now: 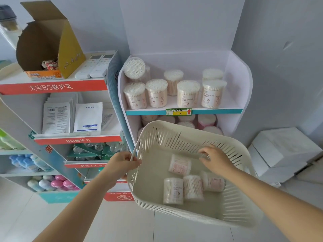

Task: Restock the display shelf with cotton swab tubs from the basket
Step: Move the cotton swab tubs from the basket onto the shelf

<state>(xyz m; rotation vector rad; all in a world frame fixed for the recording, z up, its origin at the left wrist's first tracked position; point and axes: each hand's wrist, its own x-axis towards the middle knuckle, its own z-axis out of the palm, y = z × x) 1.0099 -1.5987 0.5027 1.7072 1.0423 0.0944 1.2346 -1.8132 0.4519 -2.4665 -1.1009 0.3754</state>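
A cream slotted basket (232,213) hangs tilted in front of the white display shelf (234,109). My left hand (123,164) grips its thin handle at the left rim. My right hand (215,158) reaches inside over the far wall, fingers loosely curled, holding nothing I can make out. Several cotton swab tubs lie on the basket floor; one tub (180,165) lies just left of my right hand, and another tub (173,191) lies lower down. Several upright tubs (187,93) stand on the shelf's top tier, with one tub (134,68) tipped on its side at the back left.
A lower tier (206,120) holds more tubs, some pink. To the left stands a red-trimmed shelf unit (52,87) with a cardboard box, packets and bottles. White boxes (283,152) sit on the floor at right. Pale tiled floor lies below.
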